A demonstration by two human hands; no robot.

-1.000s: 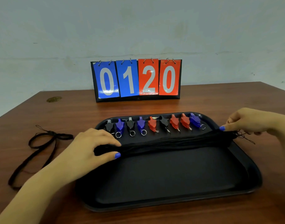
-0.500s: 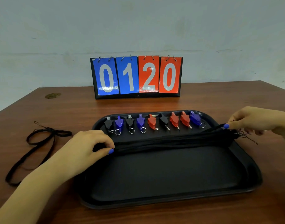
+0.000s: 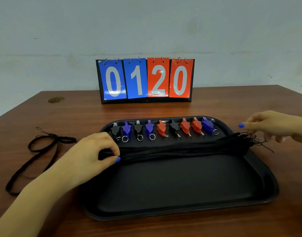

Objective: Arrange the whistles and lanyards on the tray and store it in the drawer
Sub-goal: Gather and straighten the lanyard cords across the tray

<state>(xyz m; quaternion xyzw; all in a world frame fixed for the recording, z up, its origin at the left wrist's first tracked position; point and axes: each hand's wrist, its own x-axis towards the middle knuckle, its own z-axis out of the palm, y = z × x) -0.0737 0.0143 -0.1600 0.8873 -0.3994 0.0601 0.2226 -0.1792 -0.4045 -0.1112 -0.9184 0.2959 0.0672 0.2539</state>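
A black tray (image 3: 181, 194) lies on the wooden table. Along its far rim stands a row of several whistles (image 3: 162, 128) in black, blue and red, each with a metal ring. Across the tray's middle lies a bundle of black lanyards (image 3: 186, 149). My left hand (image 3: 90, 154) pinches the bundle's left end at the tray's left edge. My right hand (image 3: 270, 124) hovers just above the bundle's right end, fingers apart, not gripping it. One more black lanyard (image 3: 39, 151) lies loose on the table to the left.
A flip scoreboard (image 3: 146, 80) reading 0120 stands at the back of the table against a pale wall. The table's far left corner has a worn spot (image 3: 56, 99). Bare wood surrounds the tray.
My right hand has let go of the bundle's right end and lifted slightly up and to the right. My left hand keeps its pinch on the left end.
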